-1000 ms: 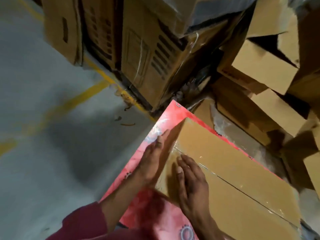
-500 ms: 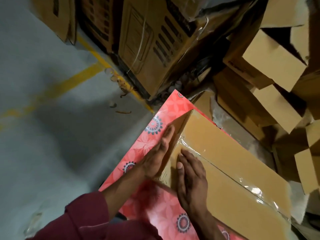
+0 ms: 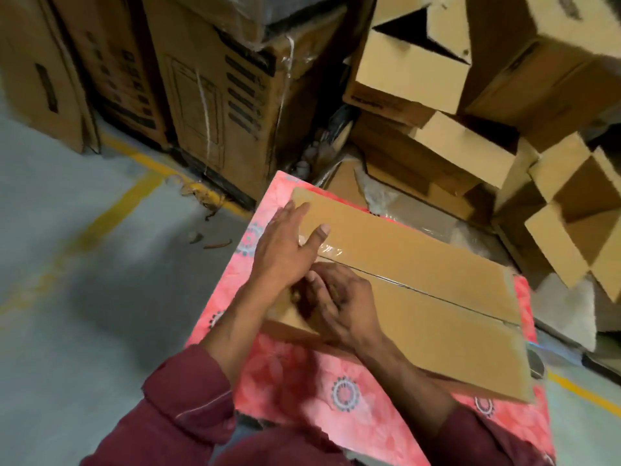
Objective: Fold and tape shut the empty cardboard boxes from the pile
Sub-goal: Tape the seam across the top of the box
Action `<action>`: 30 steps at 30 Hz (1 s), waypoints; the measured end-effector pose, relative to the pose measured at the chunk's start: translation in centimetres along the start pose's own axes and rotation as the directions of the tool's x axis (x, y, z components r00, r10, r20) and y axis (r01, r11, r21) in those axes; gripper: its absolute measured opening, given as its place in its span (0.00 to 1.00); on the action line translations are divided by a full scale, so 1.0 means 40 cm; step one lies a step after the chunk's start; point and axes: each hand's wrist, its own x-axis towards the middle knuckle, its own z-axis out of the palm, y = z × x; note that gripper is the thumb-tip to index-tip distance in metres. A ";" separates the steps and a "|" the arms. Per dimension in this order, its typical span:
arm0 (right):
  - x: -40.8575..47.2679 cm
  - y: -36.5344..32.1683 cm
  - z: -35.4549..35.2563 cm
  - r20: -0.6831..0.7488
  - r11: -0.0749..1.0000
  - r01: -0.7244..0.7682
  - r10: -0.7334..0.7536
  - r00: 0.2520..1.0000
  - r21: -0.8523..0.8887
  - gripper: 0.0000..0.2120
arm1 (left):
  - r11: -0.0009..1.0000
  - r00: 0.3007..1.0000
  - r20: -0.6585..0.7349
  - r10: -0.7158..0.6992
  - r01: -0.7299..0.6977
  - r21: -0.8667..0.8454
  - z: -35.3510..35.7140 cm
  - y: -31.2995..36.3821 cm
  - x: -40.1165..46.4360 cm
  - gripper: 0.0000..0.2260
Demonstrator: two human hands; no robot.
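Note:
A flat brown cardboard box [image 3: 437, 297] lies on a pink flowered table [image 3: 302, 378] in front of me, its two top flaps meeting along a centre seam. Clear tape [image 3: 331, 252] covers the seam near the left end. My left hand [image 3: 285, 250] lies flat on the box's left end with its fingers spread and straight. My right hand [image 3: 339, 301] rests on the box just below it, fingers reaching toward the left edge at the seam.
A pile of empty open cardboard boxes [image 3: 470, 156] is heaped at the right and behind the table. Tall printed cartons [image 3: 218, 95] stand at the back. Grey floor with yellow lines [image 3: 127, 200] stretches to the left.
My left hand moved from the box's left side face up onto its top. My right hand slid left toward the edge. The camera view swung right and up.

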 end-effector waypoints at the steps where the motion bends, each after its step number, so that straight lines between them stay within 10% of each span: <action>1: -0.010 0.025 -0.055 -0.026 1.000 -0.018 0.017 1.000 -0.016 0.10 | 0.998 0.996 -0.066 0.059 -0.059 -0.009 0.029 0.051 -0.017 0.29; 6: -0.062 0.274 -0.392 -0.137 0.956 -0.236 0.214 0.967 -0.172 0.13 | 0.962 0.955 -0.169 0.245 -0.261 -0.078 0.298 0.314 -0.198 0.21; 11: -0.081 0.546 -0.699 -0.061 0.808 -0.420 0.436 0.898 -0.414 0.18 | 0.888 0.993 0.069 -0.095 0.116 -0.445 0.570 0.457 -0.424 0.12; 17: -0.149 0.698 -0.759 0.135 0.852 -0.411 0.472 0.871 -0.324 0.29 | 0.928 0.951 0.046 -0.305 0.308 -0.210 0.709 0.492 -0.537 0.51; 23: -0.236 0.694 -0.728 -0.006 0.847 -0.455 0.472 0.881 -0.275 0.23 | 0.900 0.923 -0.094 -0.374 0.336 -0.279 0.737 0.491 -0.497 0.46; 30: -0.399 0.662 -0.686 -0.035 0.824 -0.553 0.553 0.833 -0.123 0.32 | 0.980 0.969 -0.173 -0.179 0.191 0.053 0.628 0.328 -0.330 0.35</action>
